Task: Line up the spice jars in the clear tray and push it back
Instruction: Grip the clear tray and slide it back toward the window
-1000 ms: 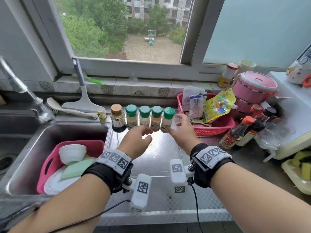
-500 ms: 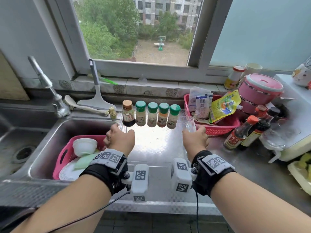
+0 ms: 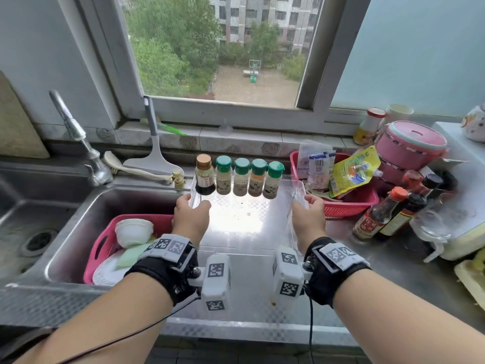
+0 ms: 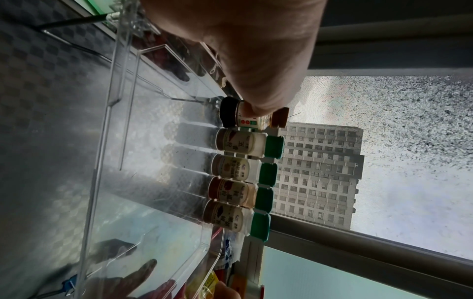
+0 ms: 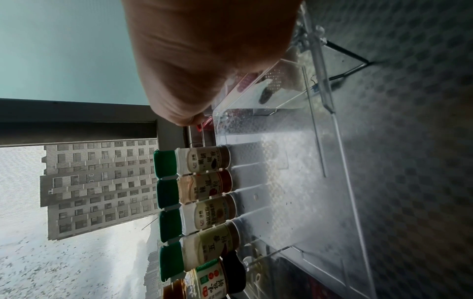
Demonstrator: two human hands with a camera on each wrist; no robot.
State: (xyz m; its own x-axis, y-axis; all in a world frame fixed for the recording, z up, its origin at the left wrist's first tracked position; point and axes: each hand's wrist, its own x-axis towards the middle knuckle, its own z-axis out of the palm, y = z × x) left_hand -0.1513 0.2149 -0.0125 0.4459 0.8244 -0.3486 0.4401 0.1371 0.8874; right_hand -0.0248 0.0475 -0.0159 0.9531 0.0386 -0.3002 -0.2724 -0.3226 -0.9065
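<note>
Stainless steel with a chequered emboss, that is the bench (image 3: 249, 279), running under a big window (image 3: 217, 48) with trees and apartment blocks outside. On it sits the clear tray (image 3: 236, 240), and both hands are on it: the left hand (image 3: 190, 219) curls fingers and thumb over the tray's left wall at about 9 o'clock, the right hand (image 3: 308, 219) grips the right wall at 3 o'clock. Along the tray's far edge, at 12 o'clock, the spice jars (image 3: 241, 177) stand upright in one neat row, four with green caps (image 3: 258, 165) and a brown-capped dark bottle (image 3: 204, 174) at the left end, each just beside the next. The left wrist view shows the same row (image 4: 235, 168) against the far wall of the tray, and the right wrist view shows it too (image 5: 204, 202), with most of the tray floor bare in front. Left of the tray the bench drops into a sink (image 3: 78, 227) holding a pink basin (image 3: 105, 245) with a white bowl (image 3: 133, 232). Right, a red basket (image 3: 351, 203) of packets sits just beside the tray wall, sauce bottles (image 3: 385, 216) near it. Behind the jars, a narrow strip of bench, then the tiled sill (image 3: 236, 143).
</note>
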